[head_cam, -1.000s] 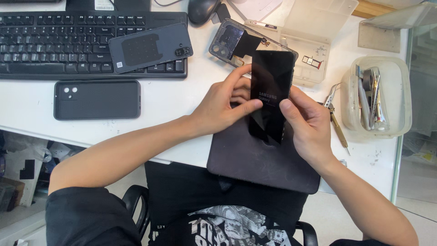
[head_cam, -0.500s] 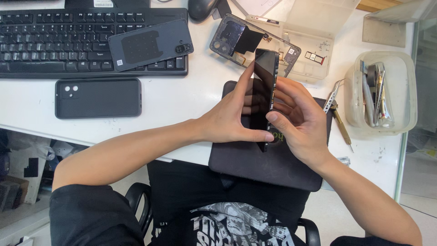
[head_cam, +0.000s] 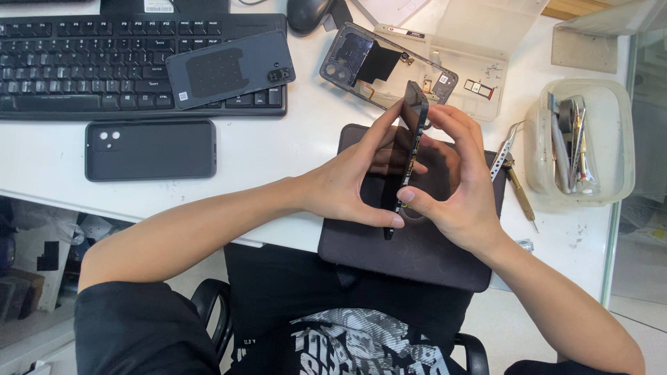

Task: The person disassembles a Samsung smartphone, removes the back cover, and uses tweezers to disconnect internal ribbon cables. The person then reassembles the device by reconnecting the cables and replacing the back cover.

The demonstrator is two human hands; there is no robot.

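since a moment ago you've turned the phone screen (head_cam: 405, 156) from face-on to edge-on, so only its thin side shows. your left hand (head_cam: 347, 187) and right hand (head_cam: 458, 187) each pinch it in a fingertip grip, holding it upright just above the dark mat (head_cam: 417, 257) on the bench (head_cam: 306, 146). the risk i see is a slip: held by its edges alone, the panel could twist out and strike the mat, or flex and crack if you squeeze unevenly. the open phone frame (head_cam: 385, 66) lies just behind, with a tool tub (head_cam: 580, 142) to your right.
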